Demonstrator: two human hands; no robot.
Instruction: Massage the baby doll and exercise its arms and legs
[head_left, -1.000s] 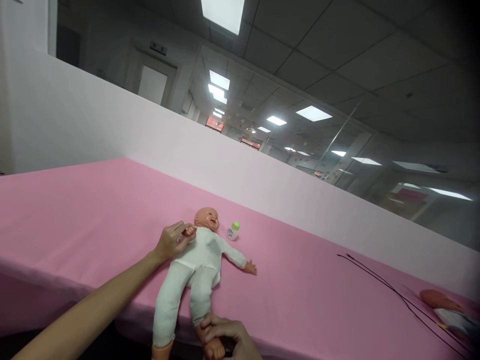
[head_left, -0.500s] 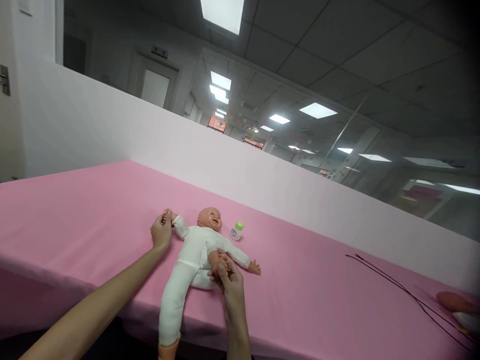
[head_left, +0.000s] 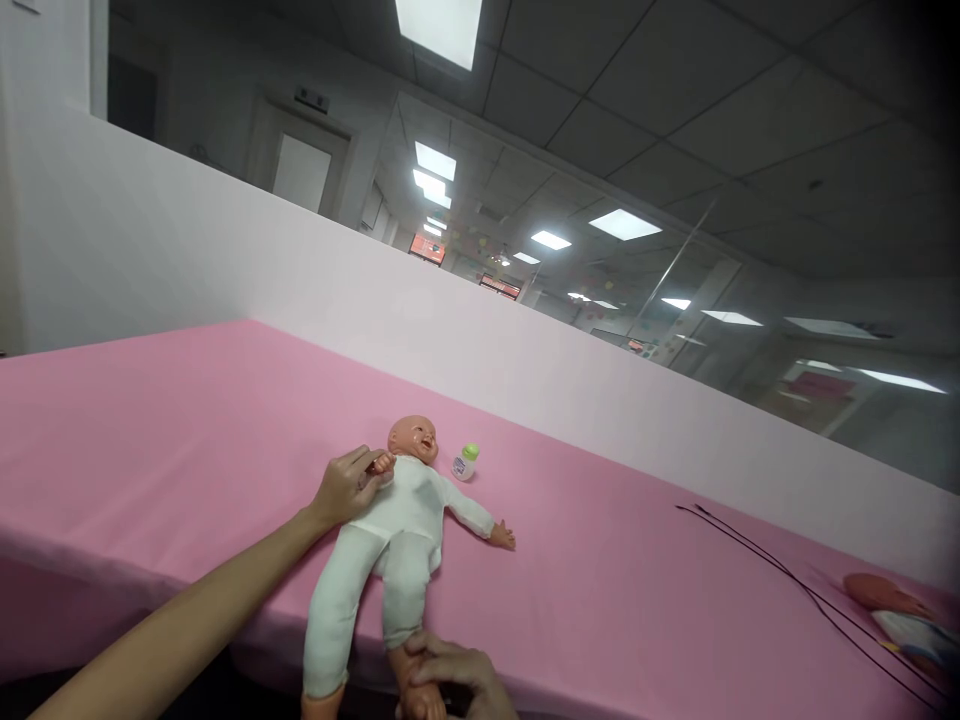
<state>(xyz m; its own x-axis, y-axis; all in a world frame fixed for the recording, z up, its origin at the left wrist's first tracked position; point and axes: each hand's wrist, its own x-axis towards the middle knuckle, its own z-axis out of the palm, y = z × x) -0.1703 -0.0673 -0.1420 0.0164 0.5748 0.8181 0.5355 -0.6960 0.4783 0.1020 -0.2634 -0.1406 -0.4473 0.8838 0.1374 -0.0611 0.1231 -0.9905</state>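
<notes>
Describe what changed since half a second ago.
On the doll, the right hand has lowered one foot from the belly toward the near table edge; the left hand has drawn the doll's hand in beside the head. Both holds stay; the bottle hasn't moved.

The person's bare left hand (head_left: 349, 485) has slim fingers and, behind its wrist, a long, slender, uncovered forearm (head_left: 217, 600) that tapers toward the hand. The bare right hand (head_left: 457, 675) likewise has slim fingers. Whether the black patch (head_left: 202, 690) below the left wrist is clothing or shadow cannot be told.
</notes>
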